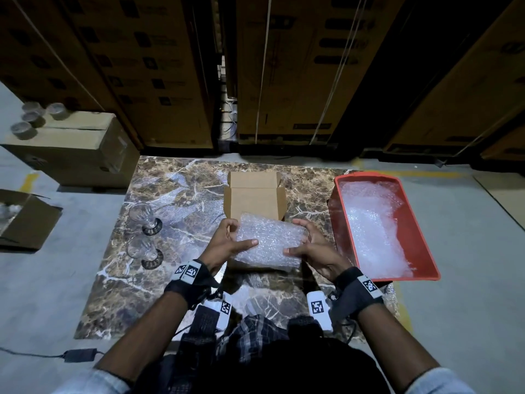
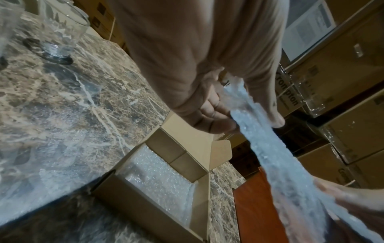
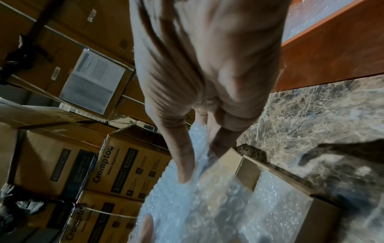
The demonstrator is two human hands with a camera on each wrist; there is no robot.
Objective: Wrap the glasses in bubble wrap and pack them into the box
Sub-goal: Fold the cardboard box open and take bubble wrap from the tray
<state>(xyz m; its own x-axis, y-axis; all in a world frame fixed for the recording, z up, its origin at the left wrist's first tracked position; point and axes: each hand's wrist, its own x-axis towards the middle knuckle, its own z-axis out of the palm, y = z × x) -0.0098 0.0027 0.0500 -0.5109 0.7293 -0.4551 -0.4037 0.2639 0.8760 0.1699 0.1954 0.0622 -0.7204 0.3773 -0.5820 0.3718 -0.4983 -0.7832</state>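
A sheet of bubble wrap [image 1: 270, 243] hangs flat over the open cardboard box [image 1: 252, 180] at the middle of the marble table [image 1: 176, 280]. My left hand [image 1: 241, 233] pinches its left edge between thumb and fingers. My right hand [image 1: 295, 237] pinches the right edge. In the left wrist view the left hand [image 2: 249, 121] holds the sheet [image 2: 280, 164] seen edge-on, above the box [image 2: 187, 136], which has bubble wrap lying inside. In the right wrist view the right hand [image 3: 200, 164] grips the sheet [image 3: 187, 205]. Two bare glasses [image 1: 142, 218] [image 1: 142, 250] stand to the left of the box.
A red tray [image 1: 412, 237] with loose bubble wrap sits at the table's right side. Stacked cartons [image 1: 284, 81] wall off the back. On the floor at left stand a closed carton [image 1: 79, 149] with more glasses on top and an open carton [image 1: 31, 220].
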